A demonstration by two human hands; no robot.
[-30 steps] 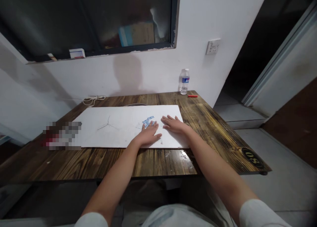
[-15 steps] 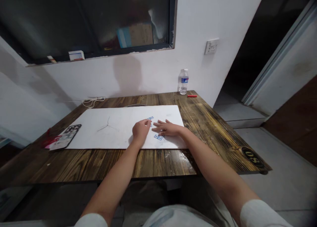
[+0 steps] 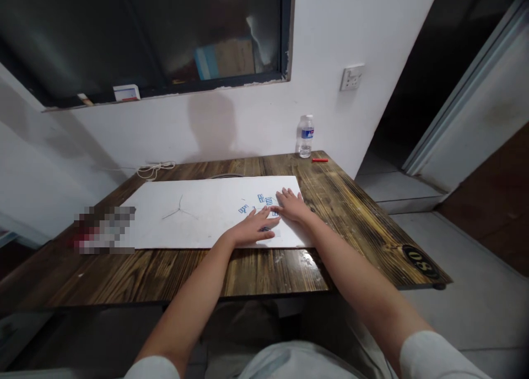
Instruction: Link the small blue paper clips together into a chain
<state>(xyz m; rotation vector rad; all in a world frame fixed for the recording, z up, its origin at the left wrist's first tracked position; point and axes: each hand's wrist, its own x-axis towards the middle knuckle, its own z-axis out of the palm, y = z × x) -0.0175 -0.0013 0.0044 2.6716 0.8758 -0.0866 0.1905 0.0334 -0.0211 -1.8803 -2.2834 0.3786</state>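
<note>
Several small blue-lined rectangular shapes (image 3: 260,198) show on the right part of a white board (image 3: 215,214); I cannot tell whether they are flat pieces or drawn marks. My left hand (image 3: 253,228) lies low over the board near its front edge, fingers spread, partly covering a dark blue shape (image 3: 264,229). Just right of it, my right hand (image 3: 291,205) rests flat near the board's right edge, its fingers stretched out. Another blue shape (image 3: 243,209) is left of both hands. Neither hand grips anything visible.
The board lies on a dark wooden table (image 3: 173,280). A water bottle (image 3: 306,136) and a red pen-like stick (image 3: 319,160) are at the back right. A coiled white cable (image 3: 155,168) sits at the back left; a pixelated item (image 3: 105,230) overlaps the board's left end.
My left hand has opened from a closed pinch and moved nearer the front. The right hand has shifted right and away from me. More blue shapes now show between and beside the hands.
</note>
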